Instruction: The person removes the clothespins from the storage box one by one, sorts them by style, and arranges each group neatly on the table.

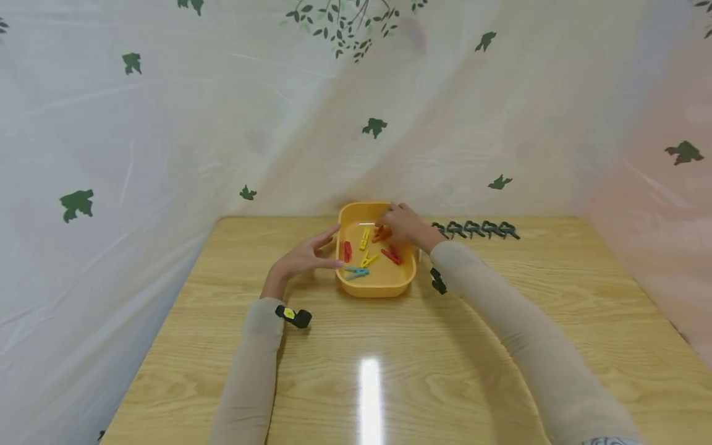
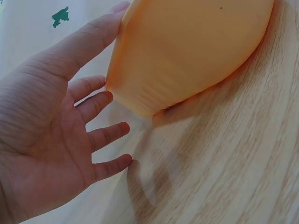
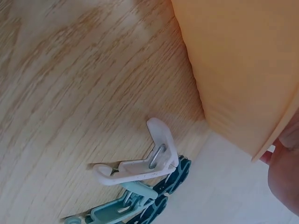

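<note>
Reaching into the yellow tray (image 1: 375, 291) on the desk (image 1: 311, 371), the right hand (image 1: 403, 222) is bending over an orange clip (image 1: 382, 234), any grip impossible to tell; the left hand (image 1: 300, 258) is touching the rim (image 1: 337, 247) with loosely spread fingers (image 2: 109, 136)

Looking forward and down from the head, well back, with a yellow tub (image 1: 374, 291) at centre. Looking close from the left wrist at the same tub's outside, upper right; from the right wrist, likewise.
</note>
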The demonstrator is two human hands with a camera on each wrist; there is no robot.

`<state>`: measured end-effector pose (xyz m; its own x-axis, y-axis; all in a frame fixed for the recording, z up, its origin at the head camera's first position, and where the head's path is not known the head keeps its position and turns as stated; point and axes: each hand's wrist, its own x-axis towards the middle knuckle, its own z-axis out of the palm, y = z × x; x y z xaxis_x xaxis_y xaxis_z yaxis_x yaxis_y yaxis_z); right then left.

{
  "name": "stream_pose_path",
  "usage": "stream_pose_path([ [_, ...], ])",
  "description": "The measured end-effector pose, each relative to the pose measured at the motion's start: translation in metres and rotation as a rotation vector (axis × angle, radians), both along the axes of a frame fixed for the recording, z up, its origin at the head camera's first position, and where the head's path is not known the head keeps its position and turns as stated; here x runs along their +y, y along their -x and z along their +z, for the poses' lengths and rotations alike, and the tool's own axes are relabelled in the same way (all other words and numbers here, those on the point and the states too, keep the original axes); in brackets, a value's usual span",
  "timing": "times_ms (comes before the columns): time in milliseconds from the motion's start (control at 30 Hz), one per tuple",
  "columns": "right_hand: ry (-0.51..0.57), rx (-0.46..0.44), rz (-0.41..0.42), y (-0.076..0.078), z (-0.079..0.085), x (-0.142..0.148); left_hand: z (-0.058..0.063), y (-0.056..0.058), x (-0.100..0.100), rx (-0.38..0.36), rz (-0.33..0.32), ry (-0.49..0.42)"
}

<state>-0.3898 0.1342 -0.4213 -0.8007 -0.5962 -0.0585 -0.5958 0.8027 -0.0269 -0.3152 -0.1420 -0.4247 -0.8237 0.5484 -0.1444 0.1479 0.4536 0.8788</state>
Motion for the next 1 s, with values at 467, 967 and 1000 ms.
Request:
stream_pose_path([
  [467, -0.016, 0.015, 0.003, -0.001, -0.004, 0.0, 0.001, 0.0, 0.001, -0.009, -0.008, -0.01],
  [967, 0.022, 0.075, 0.049, -0.015, 0.007, -0.003, 0.0, 0.002, 0.0, 0.0, -0.027, -0.019],
  [1000, 0.028, 0.076, 0.05, -0.016, 0.008, -0.003, 0.0, 0.002, 0.0, -0.001, -0.026, -0.018],
])
